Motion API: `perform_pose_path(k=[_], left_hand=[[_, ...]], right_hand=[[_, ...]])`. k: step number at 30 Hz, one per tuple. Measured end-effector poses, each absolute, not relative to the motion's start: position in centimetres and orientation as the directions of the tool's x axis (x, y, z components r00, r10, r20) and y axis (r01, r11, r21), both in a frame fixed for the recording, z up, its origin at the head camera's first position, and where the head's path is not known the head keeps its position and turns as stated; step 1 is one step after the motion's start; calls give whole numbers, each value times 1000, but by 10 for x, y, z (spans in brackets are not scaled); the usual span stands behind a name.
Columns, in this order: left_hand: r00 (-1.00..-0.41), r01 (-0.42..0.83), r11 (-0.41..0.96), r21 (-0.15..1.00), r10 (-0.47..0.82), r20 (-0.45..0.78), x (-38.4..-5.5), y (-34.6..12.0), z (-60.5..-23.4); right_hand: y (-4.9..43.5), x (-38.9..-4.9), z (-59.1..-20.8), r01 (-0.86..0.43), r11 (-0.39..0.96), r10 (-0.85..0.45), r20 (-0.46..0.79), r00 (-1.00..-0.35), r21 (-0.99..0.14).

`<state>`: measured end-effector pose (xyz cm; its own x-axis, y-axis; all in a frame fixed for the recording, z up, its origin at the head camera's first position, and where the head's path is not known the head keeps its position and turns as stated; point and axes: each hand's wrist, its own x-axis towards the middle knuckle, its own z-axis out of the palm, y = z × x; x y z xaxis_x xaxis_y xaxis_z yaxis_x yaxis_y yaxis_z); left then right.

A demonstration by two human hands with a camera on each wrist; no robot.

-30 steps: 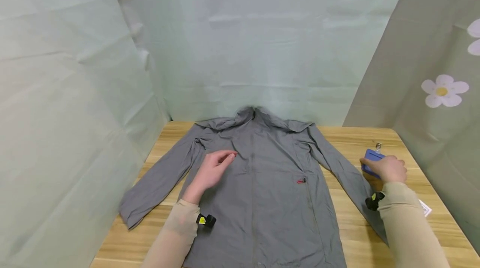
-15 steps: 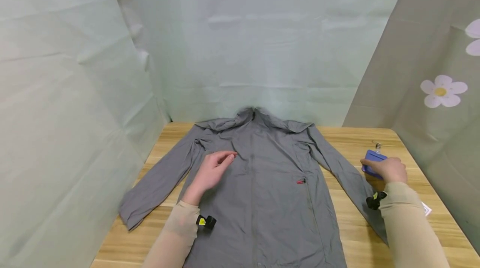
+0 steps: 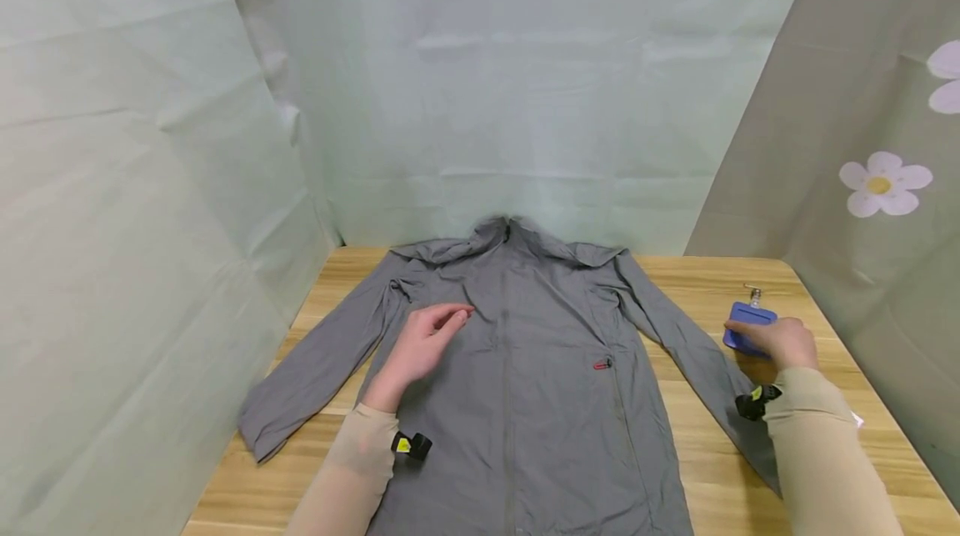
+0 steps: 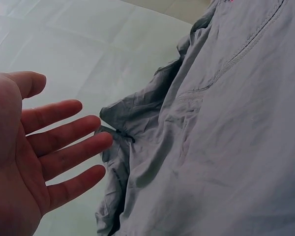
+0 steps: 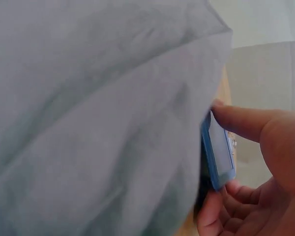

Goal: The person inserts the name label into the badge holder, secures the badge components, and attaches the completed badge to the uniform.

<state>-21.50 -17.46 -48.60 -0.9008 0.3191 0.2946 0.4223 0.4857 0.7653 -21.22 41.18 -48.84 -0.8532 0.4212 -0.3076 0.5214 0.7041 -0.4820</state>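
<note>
A grey zip-up jacket lies spread front side up, both sleeves out to the sides. Above its chest hovers my left hand, empty; the left wrist view shows its fingers loosely extended and spread. At the right, beside the jacket's sleeve, my right hand holds a blue badge holder by its lower part. In the right wrist view the thumb is on one edge of the holder and the fingers on the opposite one. A metal clip tops the holder.
A wooden table bears everything. Pale fabric walls enclose its back and sides, with flower prints at the right. The corner of a white card shows past my right forearm.
My right hand has shifted very slightly to the right, its fingers still on the badge holder. The forearm now covers more of the white card. My left hand has stayed in place.
</note>
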Motion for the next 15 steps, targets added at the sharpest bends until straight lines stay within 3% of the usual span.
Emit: perform_pose_path(k=[7,15], left_hand=[[-898,428,479,766,320,301,-216,-176,-487],[-899,426,480,767,322,297,-216,-175,-485]], right_hand=[[419,-209,-488,477,715,387,-278,-879,-511],[425,-209,-489,506,585,346,-369,-862,-634]])
